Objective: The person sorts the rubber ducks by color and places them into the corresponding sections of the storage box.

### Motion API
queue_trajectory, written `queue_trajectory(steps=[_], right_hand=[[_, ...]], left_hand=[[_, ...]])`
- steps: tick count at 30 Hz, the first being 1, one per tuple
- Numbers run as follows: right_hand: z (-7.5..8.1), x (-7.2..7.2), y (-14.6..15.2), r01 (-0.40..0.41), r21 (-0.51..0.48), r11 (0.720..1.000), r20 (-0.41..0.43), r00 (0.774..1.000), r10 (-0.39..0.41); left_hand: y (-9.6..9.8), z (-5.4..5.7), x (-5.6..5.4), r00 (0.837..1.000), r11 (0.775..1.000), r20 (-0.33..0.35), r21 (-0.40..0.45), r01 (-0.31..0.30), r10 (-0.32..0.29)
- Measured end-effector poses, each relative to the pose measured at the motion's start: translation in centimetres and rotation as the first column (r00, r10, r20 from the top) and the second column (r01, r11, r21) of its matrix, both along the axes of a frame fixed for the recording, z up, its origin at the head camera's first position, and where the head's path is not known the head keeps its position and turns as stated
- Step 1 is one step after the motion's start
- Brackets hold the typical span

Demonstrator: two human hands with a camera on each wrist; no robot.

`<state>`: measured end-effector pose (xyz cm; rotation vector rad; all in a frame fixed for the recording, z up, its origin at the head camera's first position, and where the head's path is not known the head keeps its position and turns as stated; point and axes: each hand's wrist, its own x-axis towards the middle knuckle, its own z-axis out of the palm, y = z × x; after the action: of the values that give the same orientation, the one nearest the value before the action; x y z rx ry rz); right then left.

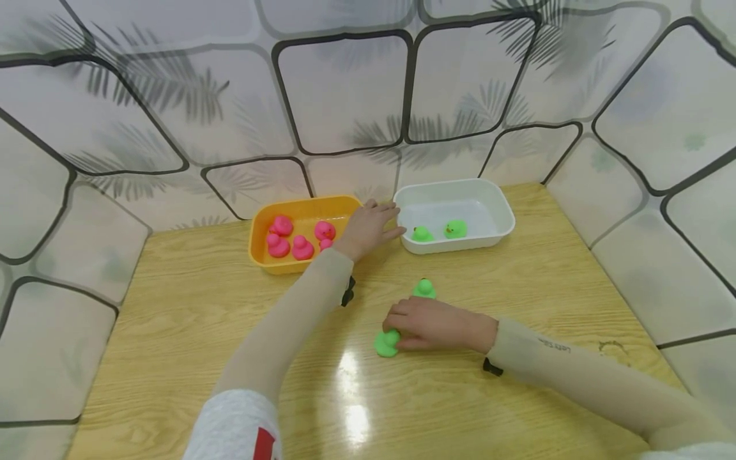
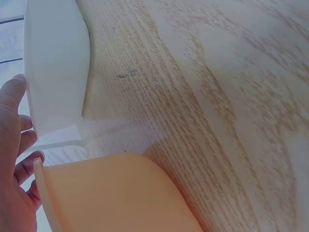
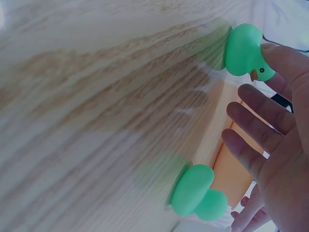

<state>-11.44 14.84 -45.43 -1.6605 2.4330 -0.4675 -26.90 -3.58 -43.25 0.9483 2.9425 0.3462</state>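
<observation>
My right hand pinches a green rubber duck by its head between thumb and forefinger, while the other fingers are spread. In the right wrist view that duck stands upright on the table. A second green duck sits just beyond the right hand, apart from it. My left hand reaches over the right end of the orange tray, fingers extended towards the white tray. In the left wrist view its fingers lie beside both rims; contact is unclear, and nothing is held.
Several pink ducks lie in the orange tray, partly hidden by the left hand. Two green ducks sit in the white tray. Both trays stand at the back of the wooden table, against a stone-patterned wall.
</observation>
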Motion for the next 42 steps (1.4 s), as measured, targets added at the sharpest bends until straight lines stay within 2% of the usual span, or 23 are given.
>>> queue_trajectory(steps=[6, 13, 20, 26, 30, 42], right_hand=[[-0.2, 0.1, 1.0, 0.034, 0.008, 0.999, 0.029, 0.999, -0.034], [0.1, 0.3, 2.3, 0.044, -0.002, 0.999, 0.013, 0.999, -0.044], [0.7, 0.5, 3.8, 0.089, -0.028, 0.996, 0.033, 0.996, -0.088], [1.1, 0.2, 5.4, 0.126, -0.043, 0.991, 0.027, 0.992, -0.125], [1.8, 0.0, 6.3, 0.156, -0.041, 0.987, 0.051, 0.987, -0.154], [4.2, -1.3, 7.3, 0.214, -0.043, 0.976, 0.017, 0.977, -0.214]], left_hand=[[0.0, -0.1, 0.0, 1.000, 1.000, -0.010, -0.002, 0.006, -0.006], [0.1, -0.1, 0.1, 1.000, 1.000, -0.016, -0.003, 0.002, -0.002], [0.1, -0.1, 0.3, 1.000, 1.000, 0.027, -0.013, -0.013, 0.013], [0.0, -0.1, 0.2, 1.000, 1.000, 0.027, -0.011, -0.010, 0.010], [0.0, -0.2, 0.1, 1.000, 1.000, 0.017, -0.013, -0.006, 0.006], [-0.1, -0.1, 0.0, 1.000, 1.000, -0.008, -0.005, 0.002, -0.002]])
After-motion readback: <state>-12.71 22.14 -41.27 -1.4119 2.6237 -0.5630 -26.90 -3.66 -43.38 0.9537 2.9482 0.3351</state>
